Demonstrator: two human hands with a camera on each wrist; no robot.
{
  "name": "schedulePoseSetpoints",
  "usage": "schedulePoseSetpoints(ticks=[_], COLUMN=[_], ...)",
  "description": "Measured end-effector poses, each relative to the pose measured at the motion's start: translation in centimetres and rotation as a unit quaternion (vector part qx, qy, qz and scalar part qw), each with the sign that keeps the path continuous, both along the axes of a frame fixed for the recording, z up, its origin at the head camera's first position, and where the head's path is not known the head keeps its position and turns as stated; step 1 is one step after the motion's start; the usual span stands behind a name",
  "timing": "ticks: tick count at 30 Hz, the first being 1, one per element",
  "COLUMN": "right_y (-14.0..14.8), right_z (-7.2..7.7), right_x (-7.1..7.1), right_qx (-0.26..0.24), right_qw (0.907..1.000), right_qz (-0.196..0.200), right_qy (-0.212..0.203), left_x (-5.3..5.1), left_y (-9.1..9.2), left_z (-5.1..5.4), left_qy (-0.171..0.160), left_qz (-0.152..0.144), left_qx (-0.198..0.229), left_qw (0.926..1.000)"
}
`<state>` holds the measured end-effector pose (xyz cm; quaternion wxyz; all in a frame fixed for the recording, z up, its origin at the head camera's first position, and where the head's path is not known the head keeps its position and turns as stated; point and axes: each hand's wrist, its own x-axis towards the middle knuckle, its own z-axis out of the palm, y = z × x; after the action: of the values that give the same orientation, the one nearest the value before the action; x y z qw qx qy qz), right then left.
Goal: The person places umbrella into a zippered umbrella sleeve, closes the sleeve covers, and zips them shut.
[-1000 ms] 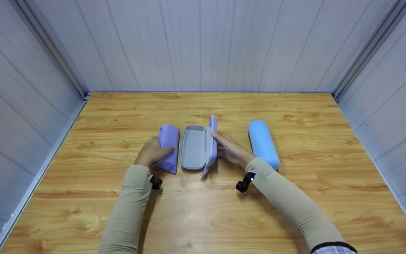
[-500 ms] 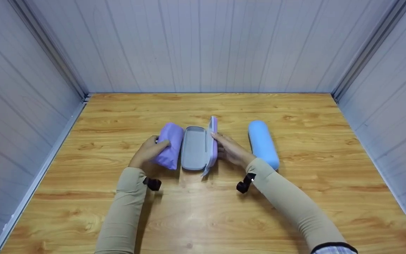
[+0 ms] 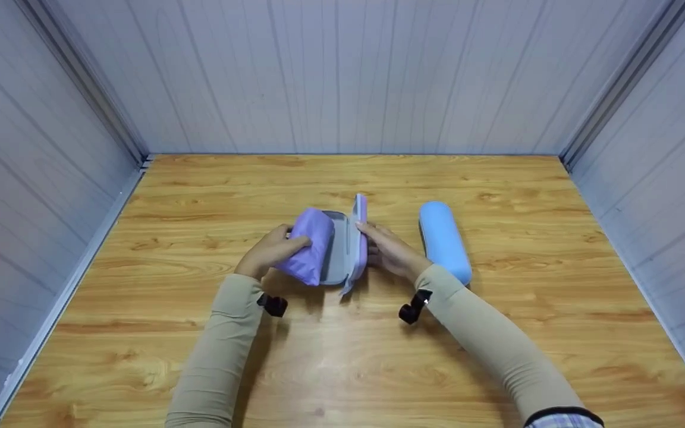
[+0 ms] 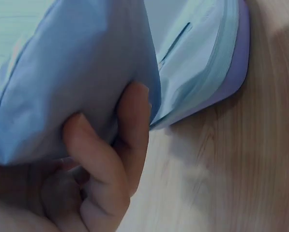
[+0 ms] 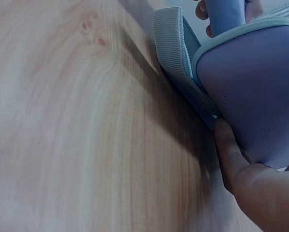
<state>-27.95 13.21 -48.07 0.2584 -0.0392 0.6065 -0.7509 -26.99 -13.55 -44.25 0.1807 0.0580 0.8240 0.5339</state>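
My left hand (image 3: 272,251) grips a soft purple fabric bundle (image 3: 315,238), raised over the left part of an opened zip case. In the left wrist view, fingertips press into the bundle (image 4: 86,63) from below; its contents cannot be seen. The case has a grey lining (image 3: 338,249) and a purple lid (image 3: 361,244) standing upright on its right. My right hand (image 3: 391,251) holds that lid, thumb at its edge and fingers behind. In the right wrist view the lid's purple outside (image 5: 255,87) and a ribbed grey side strip (image 5: 169,41) show close up.
A blue rounded case (image 3: 445,242) lies closed just right of my right hand, beside the forearm. The wooden tabletop (image 3: 342,356) is bounded by a pale panelled wall (image 3: 342,77) at the back and walls at both sides.
My left hand has lifted the purple bundle and carried it rightward, from beside the case to over its grey lining. The right hand and the lid have stayed in place.
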Motion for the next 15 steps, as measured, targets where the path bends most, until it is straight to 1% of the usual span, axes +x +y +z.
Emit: schedulePoseSetpoints(ticks=[3, 6, 13, 15], right_y=[0.0, -0.1, -0.1, 0.1], right_z=[0.0, 0.0, 0.1, 0.2], right_x=[0.0, 0.0, -0.1, -0.1], right_qx=[0.007, 0.014, 0.014, 0.016], right_qw=[0.9999, 0.9998, 0.9997, 0.9997], right_qz=[-0.005, -0.013, -0.016, -0.017], right_qy=[-0.005, -0.011, -0.011, -0.008], left_x=[-0.3, -0.5, -0.9, -0.9], left_y=[0.9, 1.9, 3.8, 4.3], left_z=[-0.1, -0.3, -1.5, -1.7], left_qy=[0.006, 0.010, 0.027, 0.037], left_qz=[-0.009, -0.010, 0.012, 0.013], left_qx=[0.005, 0.012, 0.029, 0.032], left_qw=[0.9999, 0.9998, 0.9992, 0.9987])
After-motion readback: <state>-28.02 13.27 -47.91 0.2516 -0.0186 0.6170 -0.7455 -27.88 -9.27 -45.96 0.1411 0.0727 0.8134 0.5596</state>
